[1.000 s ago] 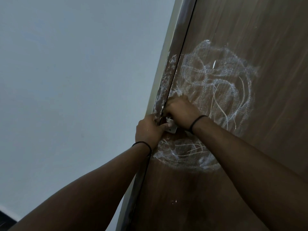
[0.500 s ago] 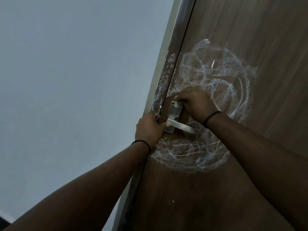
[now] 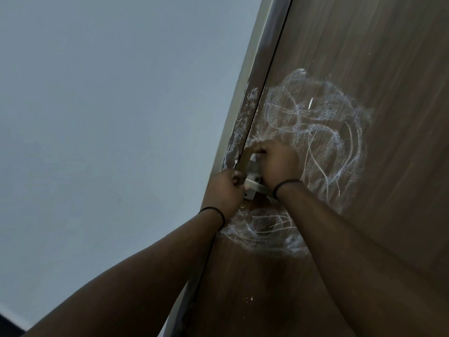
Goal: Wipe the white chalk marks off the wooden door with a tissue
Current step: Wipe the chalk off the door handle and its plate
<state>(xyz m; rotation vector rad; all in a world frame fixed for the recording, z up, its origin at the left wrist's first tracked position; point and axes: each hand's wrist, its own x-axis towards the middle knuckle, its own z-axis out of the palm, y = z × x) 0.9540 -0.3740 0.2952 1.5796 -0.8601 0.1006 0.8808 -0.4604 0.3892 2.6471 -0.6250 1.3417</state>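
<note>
Wooden door [image 3: 364, 57], rigid; chalk marks [image 3: 315, 122] powdery at 2 o'clock. Right hand [image 3: 277, 164] fingers curled, tissue unseen; left hand [image 3: 224, 190] grips door edge.

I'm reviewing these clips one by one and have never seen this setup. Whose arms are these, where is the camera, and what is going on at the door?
No machine here: a person wears a wide-angle camera on the head, so you look along their own arms. The brown surface is a wooden door scribbled with white chalk marks. The left hand is at the door's edge beside the metal door handle. The right hand, fingers curled, presses just above the handle, probably holding the tissue, which is hidden. The pale area at left is a wall.
</note>
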